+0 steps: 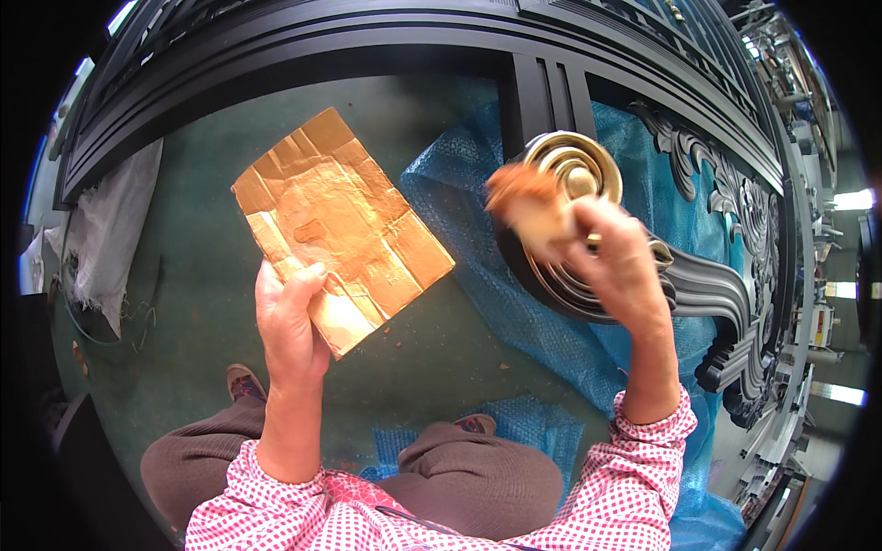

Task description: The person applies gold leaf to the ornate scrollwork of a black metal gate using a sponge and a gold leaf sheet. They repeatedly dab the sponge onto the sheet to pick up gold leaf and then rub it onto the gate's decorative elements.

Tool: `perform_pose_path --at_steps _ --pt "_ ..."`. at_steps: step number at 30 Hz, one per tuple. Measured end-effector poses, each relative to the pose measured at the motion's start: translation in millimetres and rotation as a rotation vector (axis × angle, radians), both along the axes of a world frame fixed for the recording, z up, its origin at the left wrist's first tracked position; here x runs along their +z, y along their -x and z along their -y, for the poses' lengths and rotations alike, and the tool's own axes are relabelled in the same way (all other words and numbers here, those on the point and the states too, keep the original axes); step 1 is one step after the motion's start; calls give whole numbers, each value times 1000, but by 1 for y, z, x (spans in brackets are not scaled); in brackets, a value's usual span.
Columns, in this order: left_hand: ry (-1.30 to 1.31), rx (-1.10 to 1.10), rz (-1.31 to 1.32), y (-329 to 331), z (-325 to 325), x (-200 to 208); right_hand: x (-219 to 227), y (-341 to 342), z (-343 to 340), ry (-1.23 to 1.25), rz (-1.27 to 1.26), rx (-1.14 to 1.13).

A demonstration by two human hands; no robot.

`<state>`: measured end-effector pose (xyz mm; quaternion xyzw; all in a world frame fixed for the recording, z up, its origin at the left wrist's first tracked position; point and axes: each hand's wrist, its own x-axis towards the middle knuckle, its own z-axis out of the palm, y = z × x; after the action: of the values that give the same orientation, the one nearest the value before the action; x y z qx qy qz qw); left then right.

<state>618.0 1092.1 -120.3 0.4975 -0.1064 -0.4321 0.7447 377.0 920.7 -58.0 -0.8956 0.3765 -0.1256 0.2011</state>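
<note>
My left hand (292, 317) grips the lower edge of a creased piece of cardboard (354, 216) coated in gold paint, thumb on top. A small darker patch marks its middle. My right hand (616, 262) is closed around a blurred brush-like piece (528, 207), orange at its far end and pale toward my fingers. It is over the left side of a carved scroll (595, 158) with gold-coloured rings and a round boss. Because of the blur, I cannot tell whether it touches the carving. The scroll ends a black moulded arm (707, 280) reaching right.
A large black frame (303, 57) with grooved mouldings spans the far side. Carved black leafwork (749, 197) stands at the right. Blue bubble wrap (514, 285) covers part of the green floor (184, 303). White sheeting (108, 234) hangs at the left.
</note>
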Motion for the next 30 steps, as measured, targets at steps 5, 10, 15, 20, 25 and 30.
perform_pose_path --at_steps 5,10,15,20,25,30 --pt "-14 24 -17 6 5 6 -10 -19 30 156 393 -206" --pt "-6 18 2 2 4 2 -32 -31 58 270 444 -300" --pt "-25 33 2 5 5 5 -17 -24 28 -18 218 -87" --pt "-37 2 13 4 5 3 -25 -21 27 72 299 -122" --pt "-40 22 31 5 7 -2 -24 3 -15 183 69 49" --pt "-40 1 32 -1 1 -8 -12 53 -42 129 69 -135"
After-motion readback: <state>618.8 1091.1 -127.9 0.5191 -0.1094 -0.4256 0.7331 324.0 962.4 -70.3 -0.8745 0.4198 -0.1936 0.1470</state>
